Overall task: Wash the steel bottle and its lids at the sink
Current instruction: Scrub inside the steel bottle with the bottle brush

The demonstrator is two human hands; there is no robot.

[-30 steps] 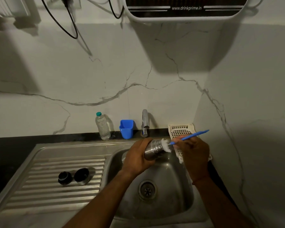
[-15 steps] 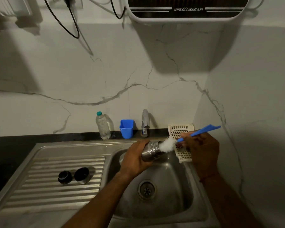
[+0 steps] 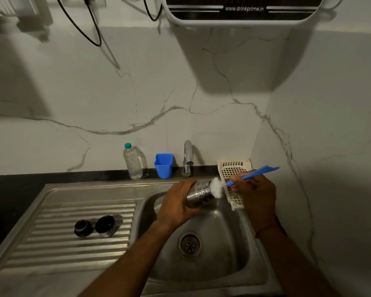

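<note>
Steel bottle (image 3: 198, 195) tilted over the sink (image 3: 234, 264) at frame centre, left hand (image 3: 176, 205) wrapped round its body, right hand (image 3: 255, 189) pinching blue brush (image 3: 252, 175), bristles at the mouth: keep the neck steady, push fully in and twist, lids (image 3: 94, 227) on lower-left drainboard pending.

Shiny steel bottle (image 3: 198, 194), probably ribbed

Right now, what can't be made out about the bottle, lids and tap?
Head view:
- steel bottle interior: hidden by the brush bristles at its mouth.
- Bottle base: covered by the left hand.
- lids on the drainboard: too dark to judge clean or dirty.
- tap: too dim to tell whether water runs.
- wall appliance: cut off by the top edge.
</note>
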